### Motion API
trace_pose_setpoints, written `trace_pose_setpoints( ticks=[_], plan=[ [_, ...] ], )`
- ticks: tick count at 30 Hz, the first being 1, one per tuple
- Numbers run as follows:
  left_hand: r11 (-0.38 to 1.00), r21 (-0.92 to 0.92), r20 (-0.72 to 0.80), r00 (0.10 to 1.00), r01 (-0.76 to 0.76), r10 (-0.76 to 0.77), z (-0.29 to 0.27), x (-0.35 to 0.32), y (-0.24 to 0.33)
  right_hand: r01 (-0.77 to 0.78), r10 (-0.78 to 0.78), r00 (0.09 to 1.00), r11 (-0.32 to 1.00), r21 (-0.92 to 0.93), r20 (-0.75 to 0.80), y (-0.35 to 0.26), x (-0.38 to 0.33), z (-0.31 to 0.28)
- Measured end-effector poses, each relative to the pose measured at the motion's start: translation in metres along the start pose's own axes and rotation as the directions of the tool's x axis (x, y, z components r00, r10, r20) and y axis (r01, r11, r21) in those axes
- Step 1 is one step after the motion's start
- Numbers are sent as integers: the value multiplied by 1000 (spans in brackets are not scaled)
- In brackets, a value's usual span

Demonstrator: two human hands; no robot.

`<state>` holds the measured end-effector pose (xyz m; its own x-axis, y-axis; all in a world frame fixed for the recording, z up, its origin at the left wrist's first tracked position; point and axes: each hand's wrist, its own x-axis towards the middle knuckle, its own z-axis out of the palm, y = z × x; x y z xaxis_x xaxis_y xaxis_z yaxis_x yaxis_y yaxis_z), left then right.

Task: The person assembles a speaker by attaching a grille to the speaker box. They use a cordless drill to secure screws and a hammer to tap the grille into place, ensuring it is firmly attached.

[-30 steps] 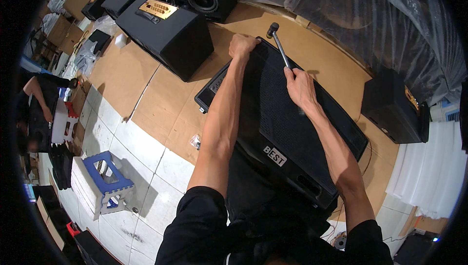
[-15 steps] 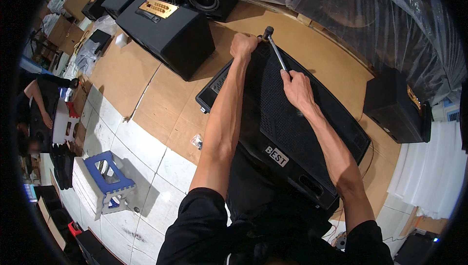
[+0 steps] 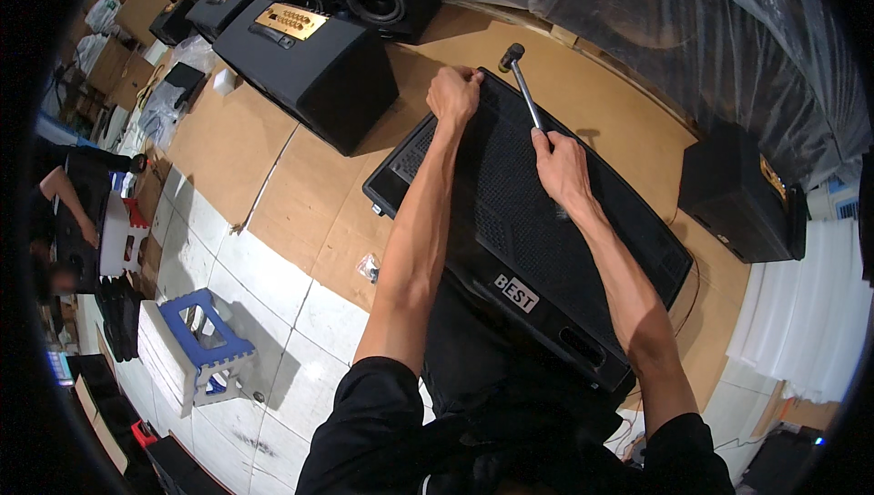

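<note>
A large black speaker cabinet (image 3: 564, 249) with a mesh grille lies in front of me, slanting from far left to near right. My right hand (image 3: 563, 167) is closed around the metal handle of a small mallet (image 3: 513, 58). The mallet's dark head is raised just beyond the cabinet's far corner, apart from it. At that same corner my left hand (image 3: 453, 94) is closed, thumb and fingertips pinched together at the grille's edge. Whatever lies between those fingertips is too small to make out.
Black speakers with gold panels (image 3: 291, 19) stand at the back left, another speaker (image 3: 736, 194) at the right. A blue and white folding stool (image 3: 205, 331) is on the tiles at left. Plastic sheeting (image 3: 637, 12) hangs behind. A co-worker's arm (image 3: 71, 199) shows at far left.
The mallet head has lifted away from the cabinet's far corner, up and to the right, with my right hand shifting slightly right. My left hand stays at the corner.
</note>
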<state>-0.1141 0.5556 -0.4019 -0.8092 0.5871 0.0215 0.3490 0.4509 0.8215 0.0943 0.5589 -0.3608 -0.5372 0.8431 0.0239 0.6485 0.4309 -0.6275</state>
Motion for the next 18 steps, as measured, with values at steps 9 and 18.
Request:
trace_pose_setpoints(
  ticks=[9,18],
  plan=[
    [997,62,1,999,40,-41,-1,2,4,6,-7,999,1000,22,52,-2,1,2],
    [999,38,-27,999,25,-24,1,0,5,23,-24,998,1000,15,61,1,7,7]
  ],
)
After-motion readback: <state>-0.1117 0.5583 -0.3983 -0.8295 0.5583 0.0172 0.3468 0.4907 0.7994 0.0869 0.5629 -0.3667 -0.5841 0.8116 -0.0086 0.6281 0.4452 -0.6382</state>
